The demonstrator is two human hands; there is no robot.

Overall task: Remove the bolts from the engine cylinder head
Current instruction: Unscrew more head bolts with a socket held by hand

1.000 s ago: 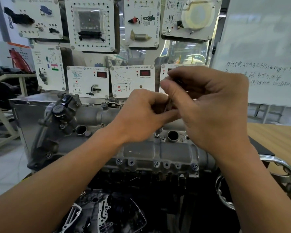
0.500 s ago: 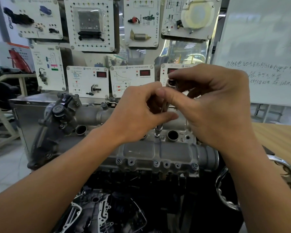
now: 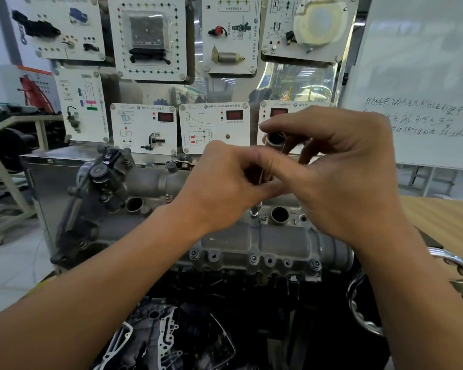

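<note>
The cylinder head (image 3: 278, 244) lies across the middle of the view, grey and long, in front of the person. A thin metal socket tool (image 3: 276, 140) stands on it, tilted a little to the right at the top. Its lower tip rests on the top face of the head, just left of a round hole (image 3: 280, 214). The bolt under the tip is hidden. More bolts (image 3: 254, 259) sit in a row along the front edge of the head, below both hands and not touched.

The left hand (image 3: 225, 188) has its fingers curled, and they pinch the middle of the shaft. The right hand (image 3: 345, 182) holds the upper part: its fingers (image 3: 292, 126) bend over the hollow top and the thumb presses the shaft lower down. The two hands touch each other at the shaft.

Compared with one second ago, the hollow top of the tool now shows, where before the right fingers covered it. The tip has stayed on the same place. Behind are white training panels (image 3: 214, 126), and to the right are a whiteboard (image 3: 425, 76) and a wooden desk (image 3: 452, 214).
</note>
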